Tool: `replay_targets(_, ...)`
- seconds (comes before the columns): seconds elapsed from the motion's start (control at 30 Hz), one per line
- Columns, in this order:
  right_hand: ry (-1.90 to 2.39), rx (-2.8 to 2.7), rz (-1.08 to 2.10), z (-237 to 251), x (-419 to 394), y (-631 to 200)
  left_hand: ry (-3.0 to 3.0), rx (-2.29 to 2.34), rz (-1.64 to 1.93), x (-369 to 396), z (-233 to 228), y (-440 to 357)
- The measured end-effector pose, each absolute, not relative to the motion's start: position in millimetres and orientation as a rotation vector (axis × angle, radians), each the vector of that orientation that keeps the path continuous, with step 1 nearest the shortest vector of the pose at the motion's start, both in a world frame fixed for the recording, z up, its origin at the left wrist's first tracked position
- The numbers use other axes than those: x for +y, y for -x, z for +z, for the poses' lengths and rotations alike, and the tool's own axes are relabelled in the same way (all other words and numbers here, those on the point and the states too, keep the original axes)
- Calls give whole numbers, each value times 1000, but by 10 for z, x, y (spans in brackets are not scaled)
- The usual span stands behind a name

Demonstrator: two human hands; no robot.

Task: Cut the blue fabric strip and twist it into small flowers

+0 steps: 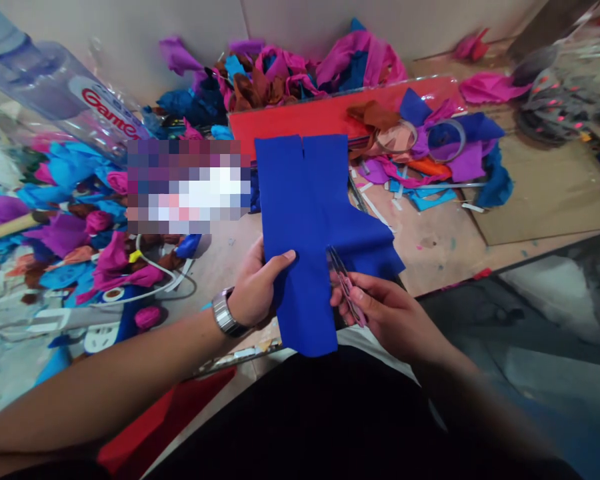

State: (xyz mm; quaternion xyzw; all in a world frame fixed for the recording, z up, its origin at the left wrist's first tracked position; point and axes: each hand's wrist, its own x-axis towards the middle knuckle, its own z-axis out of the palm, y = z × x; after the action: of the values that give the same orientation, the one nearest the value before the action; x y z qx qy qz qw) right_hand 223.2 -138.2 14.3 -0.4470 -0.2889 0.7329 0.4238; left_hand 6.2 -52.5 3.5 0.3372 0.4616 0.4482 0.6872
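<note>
Over the near edge of the table, a blue sheet hangs between the person's hands. The left hand pinches its left edge, thumb on top and fingers behind. The right hand is curled around the pink handles of a pair of scissors, whose tips sit at the inner corner where a side flap meets the lower strip; how far the blades are parted is hard to tell. Cutting the sheet appears to be the step in hand. The next move probably calls for a taut sheet and blades lined up at that corner.
</note>
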Motion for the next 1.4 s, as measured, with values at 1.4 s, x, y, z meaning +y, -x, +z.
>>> replay_targets(1.4,1003,-613,2006,184,-1216,-2259,-789,904,904,-520,43,-44)
